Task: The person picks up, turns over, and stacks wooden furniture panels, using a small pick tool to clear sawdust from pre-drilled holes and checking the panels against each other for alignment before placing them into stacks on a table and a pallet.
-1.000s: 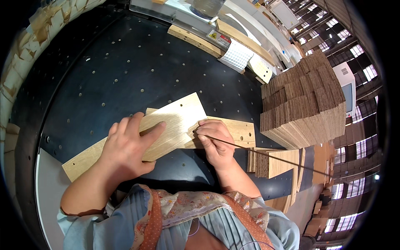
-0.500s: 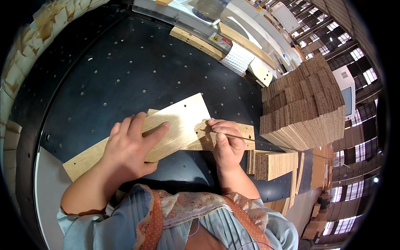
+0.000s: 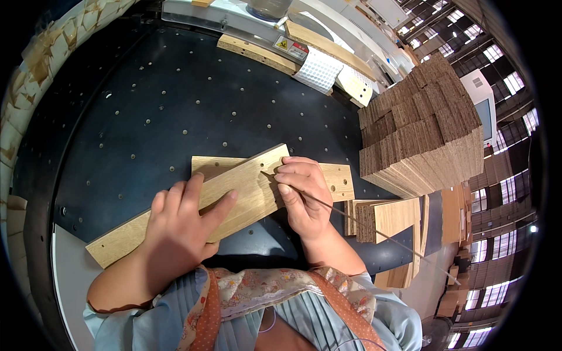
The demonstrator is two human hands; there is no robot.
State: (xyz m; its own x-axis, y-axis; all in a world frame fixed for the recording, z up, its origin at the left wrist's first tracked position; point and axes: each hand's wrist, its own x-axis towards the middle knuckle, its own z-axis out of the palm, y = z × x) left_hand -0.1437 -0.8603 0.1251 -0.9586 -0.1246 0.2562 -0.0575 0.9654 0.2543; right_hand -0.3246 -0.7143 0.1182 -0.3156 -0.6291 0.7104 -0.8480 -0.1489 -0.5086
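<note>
Wooden board (image 3: 249, 190): left hand (image 3: 178, 219) grips edges, right hand (image 3: 306, 200) pinches rod (image 3: 374, 231); open tabletop (image 3: 196, 99) beyond.

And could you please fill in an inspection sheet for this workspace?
Surface: dark table with small round fittings
Job's things: upper board overlaps a lower board; thin rod has its tip near the upper board's hole
Clutter: tall brown stack at right; smaller stack nearer
Left hand: spread across the upper board
Right hand: pinching the thin rod
Cables: thin purple loop over the clothing, possibly a cord
Surroundings: white console with a screen at far right
</note>
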